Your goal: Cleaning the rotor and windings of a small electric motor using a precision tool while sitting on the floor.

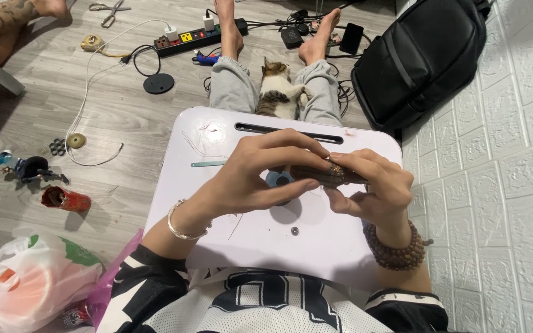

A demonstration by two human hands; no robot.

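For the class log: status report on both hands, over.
Left hand and right hand both grip the dark brown woven band. White lap tray beneath. Nothing obstructing.

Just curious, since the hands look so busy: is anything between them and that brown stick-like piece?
Nothing visible. The left hand and right hand both grip the dark brown cylindrical piece directly, above the white lap table.

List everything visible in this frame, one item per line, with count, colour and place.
Lap desk: 1, white, over legs.
Brown piece: 1, between both hands.
Cat: 1, tabby-white, between shins.
Backpack: 1, black, by wall.
Power strip: 1, black, floor.
Scissors: 1, top.
Bags: 2, white and pink, bottom left.
Red cup: 1, left floor.
Left hand: bracelet, gripping piece.
Right hand: beads, gripping piece.
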